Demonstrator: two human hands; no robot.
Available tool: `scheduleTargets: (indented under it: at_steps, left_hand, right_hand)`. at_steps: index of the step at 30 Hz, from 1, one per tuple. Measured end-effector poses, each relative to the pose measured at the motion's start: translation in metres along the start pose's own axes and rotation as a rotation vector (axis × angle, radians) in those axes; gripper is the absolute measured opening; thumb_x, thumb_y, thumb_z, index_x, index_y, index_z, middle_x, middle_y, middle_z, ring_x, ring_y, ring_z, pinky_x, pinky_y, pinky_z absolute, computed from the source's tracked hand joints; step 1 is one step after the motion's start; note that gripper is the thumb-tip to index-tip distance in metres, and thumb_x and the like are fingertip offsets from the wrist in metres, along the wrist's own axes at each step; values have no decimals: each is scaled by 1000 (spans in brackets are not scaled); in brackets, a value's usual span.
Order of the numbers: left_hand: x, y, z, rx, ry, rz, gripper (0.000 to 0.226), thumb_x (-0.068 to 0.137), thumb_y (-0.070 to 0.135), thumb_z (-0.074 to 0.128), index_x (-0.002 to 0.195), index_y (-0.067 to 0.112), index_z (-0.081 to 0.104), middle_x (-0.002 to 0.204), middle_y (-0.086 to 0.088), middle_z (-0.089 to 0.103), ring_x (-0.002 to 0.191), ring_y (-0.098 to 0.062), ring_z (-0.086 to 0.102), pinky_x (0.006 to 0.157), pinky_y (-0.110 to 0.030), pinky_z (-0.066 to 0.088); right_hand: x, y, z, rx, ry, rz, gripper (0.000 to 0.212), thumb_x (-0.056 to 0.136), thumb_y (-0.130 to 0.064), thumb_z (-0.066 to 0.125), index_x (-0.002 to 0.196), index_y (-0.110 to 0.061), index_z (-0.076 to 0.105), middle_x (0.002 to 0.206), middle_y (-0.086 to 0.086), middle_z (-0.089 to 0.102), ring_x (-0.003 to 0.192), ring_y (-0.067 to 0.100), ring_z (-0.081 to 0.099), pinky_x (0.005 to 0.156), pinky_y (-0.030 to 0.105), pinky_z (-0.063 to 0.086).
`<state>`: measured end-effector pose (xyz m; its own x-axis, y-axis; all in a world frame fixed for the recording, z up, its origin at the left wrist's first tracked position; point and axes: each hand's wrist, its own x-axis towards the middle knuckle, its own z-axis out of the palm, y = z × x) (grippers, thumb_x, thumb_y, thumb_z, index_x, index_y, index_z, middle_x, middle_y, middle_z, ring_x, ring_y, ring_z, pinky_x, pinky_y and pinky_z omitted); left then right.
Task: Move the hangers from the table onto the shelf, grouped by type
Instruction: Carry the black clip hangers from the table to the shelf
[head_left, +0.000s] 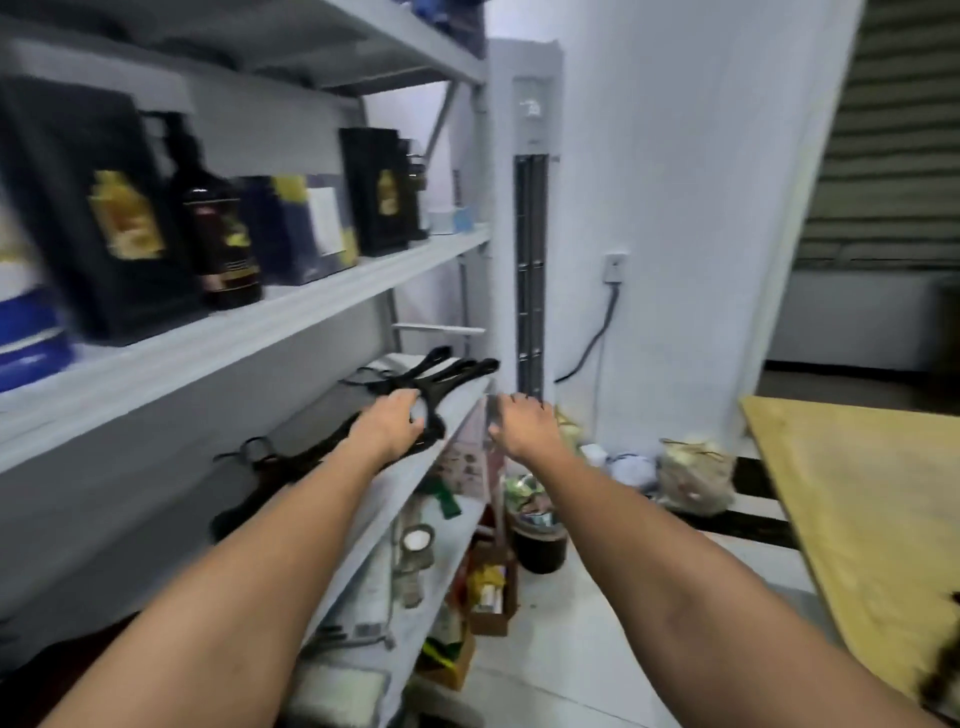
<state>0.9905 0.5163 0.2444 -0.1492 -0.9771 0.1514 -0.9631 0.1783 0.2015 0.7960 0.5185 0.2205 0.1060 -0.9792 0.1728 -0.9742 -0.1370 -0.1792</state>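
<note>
Reach to grey shelf (400, 493): left hand (395, 423) on black hangers (452, 371).

Head view: the left hand curls its fingers round the near end of the black hangers, which lie fanned out at the far end of the middle board. A second heap (283, 467) of black hangers lies on the same board, nearer and to the left, partly under the left forearm. The right hand (524, 431) sits just right of the board's front corner, fingers bent downward; blur hides whether it grips anything. The board above carries dark boxes (88, 208) and a dark bottle (218, 234). A wooden desk (857, 509) stands at right, well apart from the shelf, with a blurred dark shape (940, 670) at its near edge.
</note>
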Motion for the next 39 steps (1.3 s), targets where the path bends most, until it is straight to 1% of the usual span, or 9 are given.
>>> scheduleTargets:
  at_steps: [3,6,10,12,16,21,26,31,39]
  left_hand:
    - [45,66,10,12,6,131,49,95,28,47,140,9,39,144,-12,43,131,-29,42,108,-37,34]
    - [83,129,27,46,-31,248,54,98,29,42,147,8,28,153,-9,31,140,-24,31,115,-33,25]
    - [117,203,51,97,-56,358,56,100,35,36,149,11,23,156,-6,25,143,-23,27,117,-34,23]
    - [132,237,63,109,-84,404,57,101,36,35,151,13,20,158,-6,18,145,-23,22,118,-35,19]
    - [163,311,91,139,-148,540,60,101,39,31,152,13,12,160,-6,8,148,-23,10,121,-37,11]
    - [184,413,122,102,-160,732,58,102,37,27,152,14,8,161,-5,3,148,-23,4,120,-37,5]
    - [207,506,158,49,-193,925,58,102,37,29,152,15,8,161,-3,2,148,-23,3,120,-37,4]
    - [230,581,200,92,-262,1125,59,102,37,29,152,16,7,161,-3,4,148,-23,4,120,-38,5]
    - [214,678,270,119,-396,1474,59,102,35,35,152,17,12,160,-3,7,148,-22,9,120,-38,8]
  right_hand:
    - [5,75,-21,-20,76,134,48,94,-34,48,136,-12,44,134,13,51,124,32,48,101,42,36]
    - [2,143,-38,-31,100,268,50,93,-34,47,138,-12,43,135,12,51,124,31,48,101,42,36]
    - [-13,220,-50,-52,116,408,52,94,-33,46,141,-14,40,137,11,49,125,30,47,102,41,34]
    - [-21,252,-52,-64,135,473,53,93,-33,46,143,-15,39,140,10,48,127,29,45,104,41,32]
    - [-43,313,-56,-82,146,604,57,94,-34,45,146,-17,33,150,6,37,135,26,38,110,43,26]
    - [-71,386,-68,-120,156,774,60,96,-35,43,150,-18,25,157,6,24,141,25,29,115,43,21]
    - [-90,455,-75,-162,177,956,59,97,-35,41,152,-19,23,157,6,24,142,25,27,115,42,20]
    - [-109,511,-71,-163,184,1137,60,97,-36,43,151,-20,23,157,5,24,141,26,28,114,44,21]
    - [-153,558,-39,-116,185,1438,62,96,-34,46,151,-20,21,157,6,23,141,28,29,116,45,20]
